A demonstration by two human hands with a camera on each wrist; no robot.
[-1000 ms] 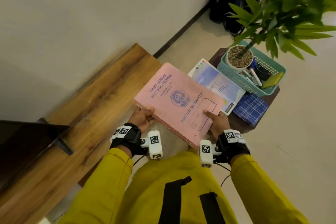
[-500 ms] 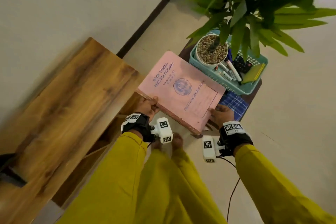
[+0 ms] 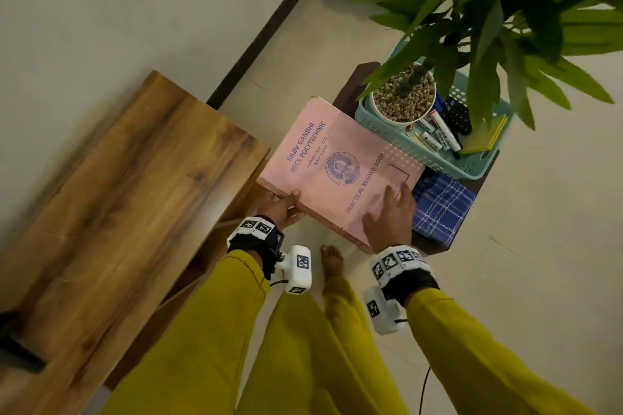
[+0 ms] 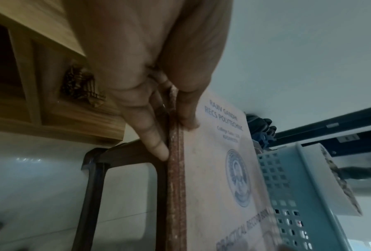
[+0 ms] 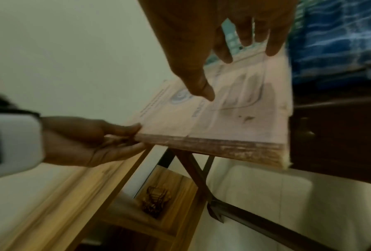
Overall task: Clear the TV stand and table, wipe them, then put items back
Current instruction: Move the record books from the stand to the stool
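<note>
Plainly, pink book (image 3: 340,168) cover reads "RAJIV GANDHI RECS POLYTECHNIC".

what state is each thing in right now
pink record book: closed, one end resting on the small table
left hand: pinches the book's corner
right hand: fingers spread above the cover
teal basket: on the table, holds potted plant, markers
blue checked cloth: folded, beside the book
</note>
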